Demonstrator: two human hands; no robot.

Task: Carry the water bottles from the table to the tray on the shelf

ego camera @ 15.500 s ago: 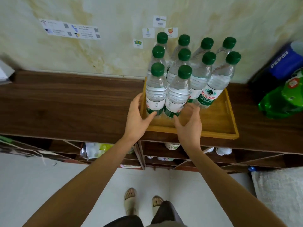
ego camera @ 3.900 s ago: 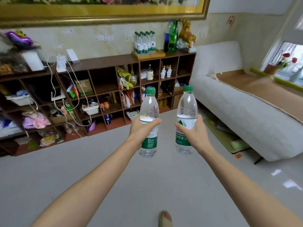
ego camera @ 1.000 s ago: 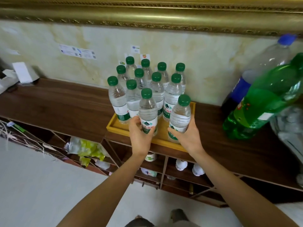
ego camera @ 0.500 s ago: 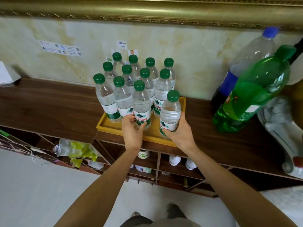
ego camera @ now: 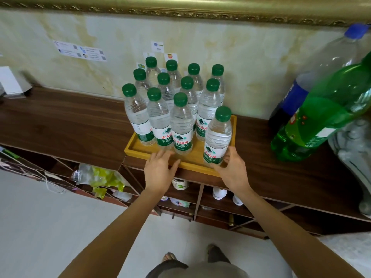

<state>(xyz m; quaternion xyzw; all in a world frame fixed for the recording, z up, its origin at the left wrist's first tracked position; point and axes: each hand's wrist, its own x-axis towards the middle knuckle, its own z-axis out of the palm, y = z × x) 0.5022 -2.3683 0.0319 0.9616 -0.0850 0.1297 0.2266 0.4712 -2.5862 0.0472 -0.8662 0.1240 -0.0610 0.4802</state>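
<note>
A yellow wooden tray (ego camera: 132, 151) sits on the dark wooden shelf top (ego camera: 70, 127) against the wall. Several clear water bottles with green caps stand upright in it. My left hand (ego camera: 160, 170) lies relaxed at the tray's front rim, just below the front middle bottle (ego camera: 181, 127), and holds nothing. My right hand (ego camera: 231, 171) has thumb and fingers round the base of the front right bottle (ego camera: 217, 137), which stands upright in the tray's near right corner.
A large blue-capped cola bottle (ego camera: 321, 67) and a large green soda bottle (ego camera: 321, 121) stand right of the tray, with a grey ornament (ego camera: 353, 155) beyond them. A white box (ego camera: 10, 83) lies far left. Cluttered cubbies (ego camera: 96, 177) sit below the shelf top.
Both bottles have come down into the tray's front row. My left hand has let go of its bottle and drawn back to the rim. My right hand has slid down to its bottle's base.
</note>
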